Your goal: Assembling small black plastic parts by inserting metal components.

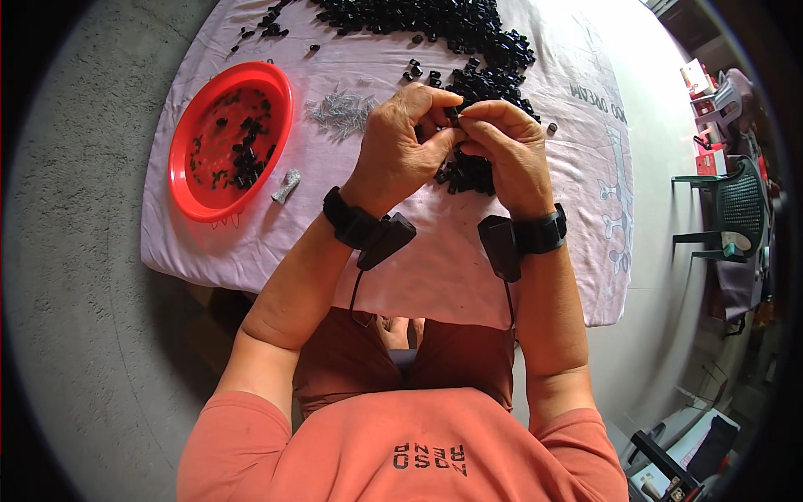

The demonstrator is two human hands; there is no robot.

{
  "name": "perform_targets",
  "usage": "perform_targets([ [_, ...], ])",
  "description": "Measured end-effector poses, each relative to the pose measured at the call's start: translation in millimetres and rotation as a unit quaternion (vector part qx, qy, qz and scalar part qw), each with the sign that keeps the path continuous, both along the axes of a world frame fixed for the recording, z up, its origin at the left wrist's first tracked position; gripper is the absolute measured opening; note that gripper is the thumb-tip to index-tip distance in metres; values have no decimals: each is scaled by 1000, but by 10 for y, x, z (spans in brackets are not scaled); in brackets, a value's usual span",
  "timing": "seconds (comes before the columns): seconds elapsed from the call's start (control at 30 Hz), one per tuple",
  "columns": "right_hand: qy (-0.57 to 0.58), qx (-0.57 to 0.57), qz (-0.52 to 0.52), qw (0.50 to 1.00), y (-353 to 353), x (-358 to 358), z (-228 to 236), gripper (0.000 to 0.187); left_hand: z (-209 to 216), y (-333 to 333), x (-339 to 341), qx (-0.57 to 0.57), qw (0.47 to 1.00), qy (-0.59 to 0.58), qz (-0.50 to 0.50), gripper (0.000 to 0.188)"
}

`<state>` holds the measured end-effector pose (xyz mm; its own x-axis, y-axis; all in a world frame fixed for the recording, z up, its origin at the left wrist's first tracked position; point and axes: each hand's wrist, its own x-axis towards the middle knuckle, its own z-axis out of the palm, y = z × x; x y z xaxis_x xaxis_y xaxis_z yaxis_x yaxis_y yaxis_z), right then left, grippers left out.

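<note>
So this is fiddly fingertip stuff. The left hand (403, 142) has a narrow pinch on what looks like a small black piece (452, 112), up over the middle of the tabletop (418, 272), a bit nearer the far edge. The right hand (508, 149) is pinched narrow too, tips right up against it, but I can't tell what, if anything, sits in there.

My take: let 1 hand be the vise and do the fine moving with the other. Line things up before pressing, and push straight, because a tilted part would probably slip or jam. Small, hard bits like these could easily shoot off.

Working low over the black pile (489, 84) means a drop just lands among its mates. I'd leave the clear slivers (341, 115), left of the hands, spread out for easy picking. The red basin (179, 171) by the left edge is well clear of both elbows.
</note>
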<state>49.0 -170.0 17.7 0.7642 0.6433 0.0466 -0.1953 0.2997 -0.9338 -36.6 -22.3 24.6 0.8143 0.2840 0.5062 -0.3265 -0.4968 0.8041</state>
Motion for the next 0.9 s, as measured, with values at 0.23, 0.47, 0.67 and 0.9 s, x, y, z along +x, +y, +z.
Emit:
perform_targets([
  [0.23,-20,-32,-14,999,34,-11,25,14,27,12,-7,46,999,-3,4,32],
  [0.47,-30,-11,-10,999,27,12,-1,14,69,-12,-33,62,998,16,-1,39],
  [0.67,-31,-12,-8,999,28,28,-11,15,86,11,-50,79,996,28,-17,35],
  [0.9,-42,-44,-7,998,2,42,-18,14,34,23,-25,92,996,16,0,30],
])
